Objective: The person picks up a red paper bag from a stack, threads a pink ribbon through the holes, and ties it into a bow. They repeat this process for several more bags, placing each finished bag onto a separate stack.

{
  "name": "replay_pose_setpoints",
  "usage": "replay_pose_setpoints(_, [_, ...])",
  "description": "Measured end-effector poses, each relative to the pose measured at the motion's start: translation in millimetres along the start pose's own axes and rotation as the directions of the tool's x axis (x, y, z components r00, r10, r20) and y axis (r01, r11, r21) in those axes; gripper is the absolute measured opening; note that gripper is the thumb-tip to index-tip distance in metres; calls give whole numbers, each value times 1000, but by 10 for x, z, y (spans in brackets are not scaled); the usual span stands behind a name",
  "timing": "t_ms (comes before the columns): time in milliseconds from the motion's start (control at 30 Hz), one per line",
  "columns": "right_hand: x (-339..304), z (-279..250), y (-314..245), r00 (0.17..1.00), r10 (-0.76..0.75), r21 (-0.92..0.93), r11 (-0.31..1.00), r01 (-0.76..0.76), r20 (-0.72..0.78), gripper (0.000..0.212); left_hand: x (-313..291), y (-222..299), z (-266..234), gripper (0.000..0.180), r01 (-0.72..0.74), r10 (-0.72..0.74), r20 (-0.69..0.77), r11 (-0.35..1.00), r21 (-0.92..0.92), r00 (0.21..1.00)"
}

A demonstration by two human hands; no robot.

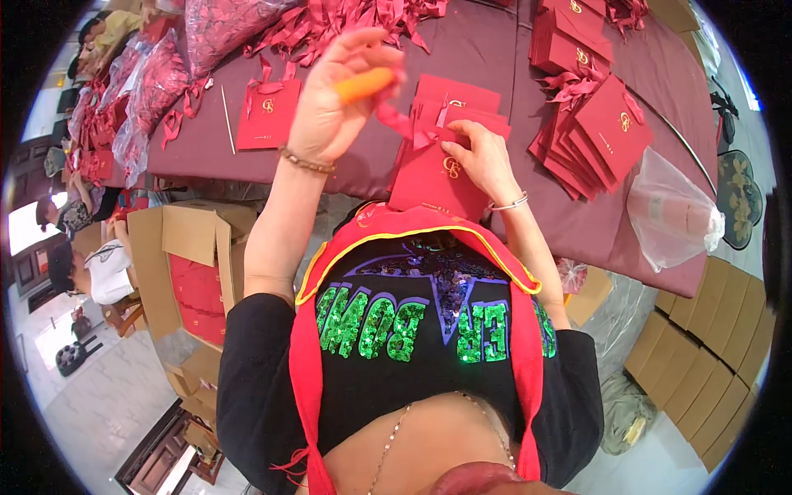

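My left hand [346,99] is raised above the table with curled fingers, closed on the loose end of a red ribbon [396,120]. A tube-shaped orange thing [363,84] lies across its fingers; whether it is held or worn on a finger, I cannot tell. The ribbon runs down to the top of a flat red paper gift bag [433,186] with gold print, which lies at the table's near edge. My right hand [483,161] has its thumb and forefinger on that bag beside the ribbon. More red bags [458,95] are stacked beneath and behind it.
On the table [338,186], a single bag [268,115] and a thin stick [228,120] lie left; fanned bags [594,136] lie right. Ribbons [330,25] are heaped behind. A clear plastic bag [672,206] hangs over the right edge. Cartons [186,231] stand below; people [107,260] sit left.
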State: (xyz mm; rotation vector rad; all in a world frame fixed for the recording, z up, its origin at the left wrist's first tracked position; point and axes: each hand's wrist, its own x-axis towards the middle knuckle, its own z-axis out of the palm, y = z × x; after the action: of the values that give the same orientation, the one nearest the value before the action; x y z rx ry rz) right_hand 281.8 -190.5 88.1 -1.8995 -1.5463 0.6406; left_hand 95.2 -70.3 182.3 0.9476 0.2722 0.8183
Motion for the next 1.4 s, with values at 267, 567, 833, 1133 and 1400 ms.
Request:
replay_pose_setpoints(267, [-1,-77,-92,998,17,-10,1000,-17,60,35,61,-829,-27,40,239,-290,-46,675,698,956])
replay_pose_setpoints(567, [0,-95,-77,994,97,168,980,-103,42,31,-5,-899,-64,45,-60,-95,119,473,879,988])
replay_pose_setpoints(833, [9,-52,-63,998,69,134,989,-69,3,28,-91,-1014,-87,36,-174,29,177,394,902,984])
replay_pose_setpoints(1133, [-16,-127,-10,996,76,245,966,-84,44,29,-37,-1023,-194,9,-258,36,257,36,965,966])
replay_pose_setpoints(1400, [-247,-430,143,998,-53,-70,996,51,-17,25,-106,-933,-270,9,-263,-6,263,39,964,965])
